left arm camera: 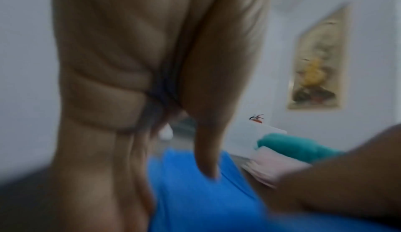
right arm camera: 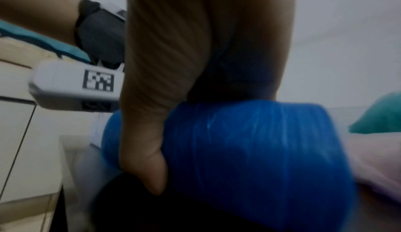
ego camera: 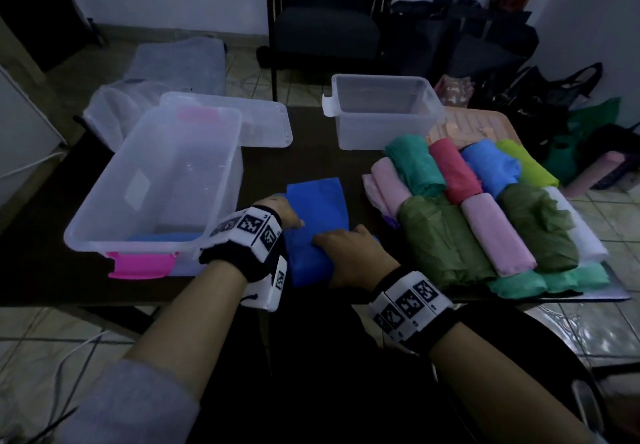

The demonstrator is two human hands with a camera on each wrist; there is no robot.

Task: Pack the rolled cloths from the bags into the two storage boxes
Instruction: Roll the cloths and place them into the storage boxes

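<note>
A blue cloth (ego camera: 317, 201) lies on the dark table (ego camera: 311, 152) in front of me. Its near end is rolled up, its far end lies flat. My left hand (ego camera: 284, 216) holds the roll's left side, and its thumb (left arm camera: 206, 150) presses onto the blue cloth (left arm camera: 195, 192). My right hand (ego camera: 346, 249) grips the roll from above, thumb (right arm camera: 147, 150) tucked against the blue cloth (right arm camera: 249, 150). To the left stands a large clear box (ego camera: 104, 201) with a pink latch, something blue showing low at its near end. A smaller clear box (ego camera: 384, 111), seemingly holding nothing, stands behind.
A pile of rolled cloths (ego camera: 485, 208) in green, pink, red, blue and teal fills the table's right side. A clear lid (ego camera: 263, 125) lies behind the large box. Clear plastic bags (ego camera: 114, 107) sit at back left. A dark chair (ego camera: 325, 21) and dark bags (ego camera: 519, 90) stand beyond.
</note>
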